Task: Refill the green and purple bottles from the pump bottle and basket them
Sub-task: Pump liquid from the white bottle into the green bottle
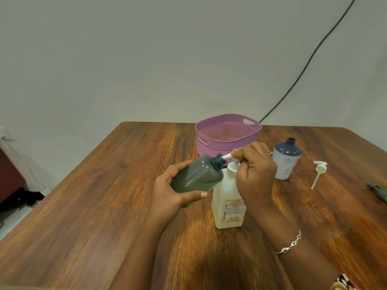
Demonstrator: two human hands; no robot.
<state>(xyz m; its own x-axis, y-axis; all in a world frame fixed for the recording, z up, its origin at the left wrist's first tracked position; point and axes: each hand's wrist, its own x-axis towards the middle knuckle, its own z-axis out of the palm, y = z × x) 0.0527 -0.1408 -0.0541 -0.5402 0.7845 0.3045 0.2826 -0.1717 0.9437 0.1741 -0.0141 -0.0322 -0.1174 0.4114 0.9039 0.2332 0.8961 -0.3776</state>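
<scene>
Green bottle [196, 176], purple bottle [285, 162], pump bottle [226, 206], three in all, one basket [211, 148]

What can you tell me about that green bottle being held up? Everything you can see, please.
The green bottle is dark, see-through plastic with a rounded shoulder and a threaded neck, its cap off. The left hand grips its lower body and holds it above the table, tilted with the open mouth pointing up and to the right. The white spout of the pump bottle meets that mouth. Whether there is liquid inside cannot be told.
</scene>
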